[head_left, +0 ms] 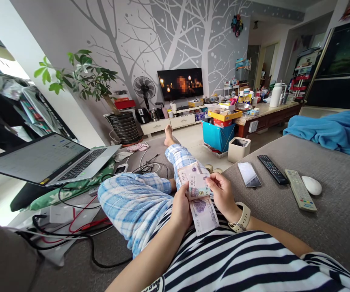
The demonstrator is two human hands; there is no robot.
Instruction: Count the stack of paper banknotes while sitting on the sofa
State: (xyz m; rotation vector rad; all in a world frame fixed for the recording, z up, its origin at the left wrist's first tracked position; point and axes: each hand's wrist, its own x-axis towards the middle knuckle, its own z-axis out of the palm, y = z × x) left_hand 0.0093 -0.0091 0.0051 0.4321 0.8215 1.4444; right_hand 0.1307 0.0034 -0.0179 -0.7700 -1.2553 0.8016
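Several purple banknotes point(204, 217) marked with a 5 are held over my lap, above the blue plaid trousers point(138, 198). My left hand point(181, 207) is closed on the stack, with its thumb across the left edge. At the upper right corner of the top note, my right hand point(222, 192) pinches the paper between thumb and fingers. The upper notes lie crosswise and fanned, while a lower note hangs down towards the striped shirt point(232, 255). A light watch point(241, 217) circles my right wrist.
On the sofa to the right lie a phone point(249, 174), a black remote point(272, 169), a beige remote point(300, 190) and a white mouse point(312, 185). An open laptop point(80, 164) and tangled cables point(92, 247) are at left. Ahead stand a bin point(238, 151) and a blue box point(217, 137).
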